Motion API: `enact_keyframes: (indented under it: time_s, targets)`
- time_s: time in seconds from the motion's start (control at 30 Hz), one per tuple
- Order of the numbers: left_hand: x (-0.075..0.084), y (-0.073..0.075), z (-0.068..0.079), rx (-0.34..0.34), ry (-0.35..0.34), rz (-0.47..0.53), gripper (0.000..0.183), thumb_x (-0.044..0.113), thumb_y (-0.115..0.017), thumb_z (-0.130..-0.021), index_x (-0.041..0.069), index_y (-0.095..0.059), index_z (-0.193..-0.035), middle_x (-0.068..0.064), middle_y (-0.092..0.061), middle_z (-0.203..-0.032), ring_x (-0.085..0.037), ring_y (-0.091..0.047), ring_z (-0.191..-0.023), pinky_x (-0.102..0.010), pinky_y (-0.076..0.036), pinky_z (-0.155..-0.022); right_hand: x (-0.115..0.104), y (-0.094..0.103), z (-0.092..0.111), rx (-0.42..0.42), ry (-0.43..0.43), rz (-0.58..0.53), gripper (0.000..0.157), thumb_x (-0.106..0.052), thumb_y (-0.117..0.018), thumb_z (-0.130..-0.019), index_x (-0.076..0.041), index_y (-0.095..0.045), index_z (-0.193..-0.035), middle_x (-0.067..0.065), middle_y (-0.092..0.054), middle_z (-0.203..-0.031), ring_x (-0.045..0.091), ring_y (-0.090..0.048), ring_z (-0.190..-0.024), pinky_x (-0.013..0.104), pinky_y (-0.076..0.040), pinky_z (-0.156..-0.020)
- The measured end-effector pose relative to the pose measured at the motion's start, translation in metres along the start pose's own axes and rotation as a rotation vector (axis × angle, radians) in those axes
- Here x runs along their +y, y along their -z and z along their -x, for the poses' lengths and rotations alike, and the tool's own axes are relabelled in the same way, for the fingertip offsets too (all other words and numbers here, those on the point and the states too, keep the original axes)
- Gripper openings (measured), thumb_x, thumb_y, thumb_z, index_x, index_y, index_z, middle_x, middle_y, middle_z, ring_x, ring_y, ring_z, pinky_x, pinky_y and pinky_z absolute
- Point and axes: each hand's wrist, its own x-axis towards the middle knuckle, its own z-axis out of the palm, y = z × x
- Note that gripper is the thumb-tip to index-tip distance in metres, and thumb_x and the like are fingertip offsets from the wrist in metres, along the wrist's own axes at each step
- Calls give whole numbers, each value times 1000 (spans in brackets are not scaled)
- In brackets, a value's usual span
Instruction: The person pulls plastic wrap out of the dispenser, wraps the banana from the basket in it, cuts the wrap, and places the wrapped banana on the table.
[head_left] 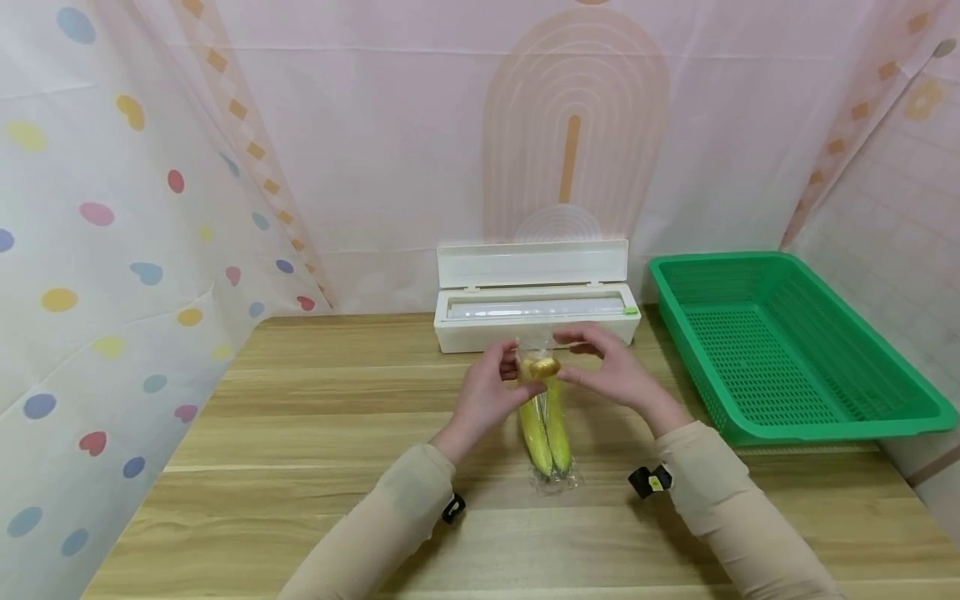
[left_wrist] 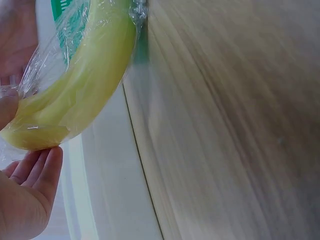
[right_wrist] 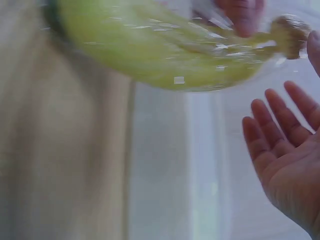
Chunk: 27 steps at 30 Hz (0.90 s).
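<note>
Wooden counter point(head_left: 315, 442), pink curtain point(head_left: 375, 150) behind. I have bananas point(head_left: 536, 437) in film point(head_left: 558, 483), in front of the white box point(head_left: 461, 336); left grip point(head_left: 489, 392) pinching them, right grip point(head_left: 617, 372) spread beside. Wrapping looks mostly done, loose ends left.

1. Two bananas point(head_left: 536, 433) run side by side, yellow tinged green, curved, joined at a brownish stem point(right_wrist: 291, 37), their tips point(head_left: 561, 462) pointing toward the person.
2. Clear, shiny plastic wrap point(head_left: 557, 483) encloses both, wrinkled and loosely bunched beyond the tips.
</note>
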Motion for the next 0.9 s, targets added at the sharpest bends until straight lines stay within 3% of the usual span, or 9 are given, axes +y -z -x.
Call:
enact_keyframes:
  time_s: [0.13,0.3,0.43,0.57,0.73,0.9]
  targets:
    - [3,-1,3,11,-66,-47,72,10,-86,-76,-12,-46,-133,-18,-67,-111,-30,-67,-100,-32,-55,-89,-9,6,-2,80,257,90,51,-7,-84,-76,3,-62,-121,17,-63,-121,27,-58,-111,38,-48,-99]
    - [4,-1,4,27,-139,-100,71,9,-87,-75,-11,-48,-131,-18,-68,-110,-29,-68,-98,-30,-55,-88,-17,5,0,225,597,236,43,-37,-75,-86,2,-67,-104,16,-67,-103,26,-60,-99,26,-45,-97]
    - [3,0,4,40,-179,-112,70,7,-87,-74,-11,-49,-129,-18,-68,-110,-29,-68,-98,-32,-55,-89,-26,2,0,304,892,376,34,-33,-71,-92,1,-69,-91,15,-68,-92,28,-63,-86,31,-50,-88]
    - [4,3,5,44,-187,-93,68,6,-87,-73,-12,-50,-128,-18,-68,-111,-30,-68,-100,-33,-54,-90,-39,-4,-1,402,1131,485,25,-25,-72,-92,-2,-71,-83,11,-70,-84,27,-65,-77,35,-55,-71]
    - [5,7,5,51,-193,-74,65,2,-86,-73,-11,-52,-127,-20,-66,-114,-31,-66,-103,-35,-54,-92,-51,-11,-1,469,1286,532,16,-17,-74,-91,-5,-74,-81,7,-73,-81,24,-67,-73,32,-55,-62]
    - [6,11,5,53,-207,-89,62,-1,-85,-73,-8,-54,-127,-21,-64,-119,-31,-66,-105,-35,-53,-94,-46,-12,4,384,1302,643,11,-13,-68,-95,-6,-75,-89,6,-75,-91,22,-69,-83,30,-57,-70]
